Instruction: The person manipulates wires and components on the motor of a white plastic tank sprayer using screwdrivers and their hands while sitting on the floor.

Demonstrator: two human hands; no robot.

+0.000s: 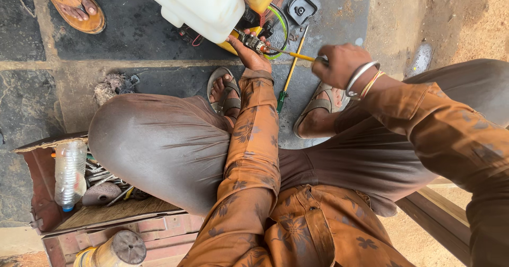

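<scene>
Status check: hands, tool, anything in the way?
Left hand on metal fitting under white tank. Right hand gripping yellow-shaft tool, tip at fitting. Green screwdriver lying on ground between feet.

clear plastic bottle (70, 174), in brown cardboard box (37, 177)

Plastic bottle (70, 174) in a tool box (37, 187), black cap (300, 8) on stone floor (32, 86)

A yellow-handled screwdriver (297, 56) lies level, tip apparently on the small metal fitting (253, 41) under the white tank (196, 2).
</scene>
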